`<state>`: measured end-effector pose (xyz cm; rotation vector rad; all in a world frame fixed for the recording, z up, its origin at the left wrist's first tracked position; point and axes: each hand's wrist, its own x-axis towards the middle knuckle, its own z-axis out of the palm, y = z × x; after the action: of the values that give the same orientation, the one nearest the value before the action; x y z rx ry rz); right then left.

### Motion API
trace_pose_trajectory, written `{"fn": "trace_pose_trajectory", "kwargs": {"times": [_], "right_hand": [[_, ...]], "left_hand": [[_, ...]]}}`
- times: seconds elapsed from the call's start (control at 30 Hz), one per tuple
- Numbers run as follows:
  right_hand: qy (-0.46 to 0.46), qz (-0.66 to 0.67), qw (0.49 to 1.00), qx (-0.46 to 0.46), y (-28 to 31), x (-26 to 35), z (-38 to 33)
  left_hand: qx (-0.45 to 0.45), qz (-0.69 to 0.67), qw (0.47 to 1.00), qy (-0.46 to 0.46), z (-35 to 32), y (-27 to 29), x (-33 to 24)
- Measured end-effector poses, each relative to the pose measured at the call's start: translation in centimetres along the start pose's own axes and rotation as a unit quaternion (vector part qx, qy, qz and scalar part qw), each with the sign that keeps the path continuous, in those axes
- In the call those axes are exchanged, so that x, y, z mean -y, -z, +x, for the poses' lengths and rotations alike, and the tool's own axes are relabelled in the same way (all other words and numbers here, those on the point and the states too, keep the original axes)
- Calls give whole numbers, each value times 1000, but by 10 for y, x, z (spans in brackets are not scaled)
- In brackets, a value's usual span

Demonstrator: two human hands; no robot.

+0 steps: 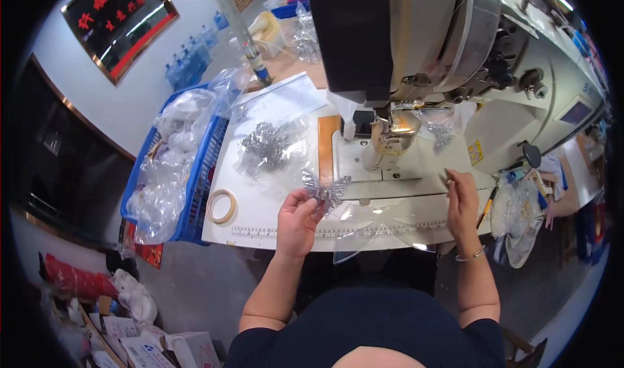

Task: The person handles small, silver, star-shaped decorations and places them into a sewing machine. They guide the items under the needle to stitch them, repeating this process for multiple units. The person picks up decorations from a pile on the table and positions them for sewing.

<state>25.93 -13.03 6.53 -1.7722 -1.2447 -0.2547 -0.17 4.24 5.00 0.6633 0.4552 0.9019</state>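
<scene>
A silvery butterfly-shaped piece (325, 190) is pinched between the thumb and fingers of my left hand (300, 218), over the front of the white sewing machine table (260, 228). My right hand (463, 202) is raised above the table to the right of the needle area, its fingers drawn together; whether something small sits in them, I cannot make out. Between my hands, clear curved plastic sheets (383, 228) overlap the front edge. A heap of similar silvery pieces (266, 144) lies on clear plastic at the left. Another silvery butterfly (442, 136) rests behind the sewing machine's post (390, 147).
The large sewing machine head (429, 36) overhangs the table's middle. At the left stands a blue basket (208, 153) full of plastic bags, near a tape roll (221, 207). Papers (286, 98) lie at the back. Tools and bags (517, 202) crowd the right edge.
</scene>
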Motion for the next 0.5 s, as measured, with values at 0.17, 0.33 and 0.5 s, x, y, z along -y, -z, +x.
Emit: {"fn": "trace_pose_trajectory", "kwargs": {"times": [0.17,0.33,0.5], "right_hand": [[92,62,984,140,-37,82,8],[124,122,980,96,-64,82,1],[151,112,978,95,-64,87,5]], "left_hand": [[13,17,999,26,-17,-10,2],[19,17,998,56,-20,-9,-1],[25,29,997,62,-23,-10,2]]}}
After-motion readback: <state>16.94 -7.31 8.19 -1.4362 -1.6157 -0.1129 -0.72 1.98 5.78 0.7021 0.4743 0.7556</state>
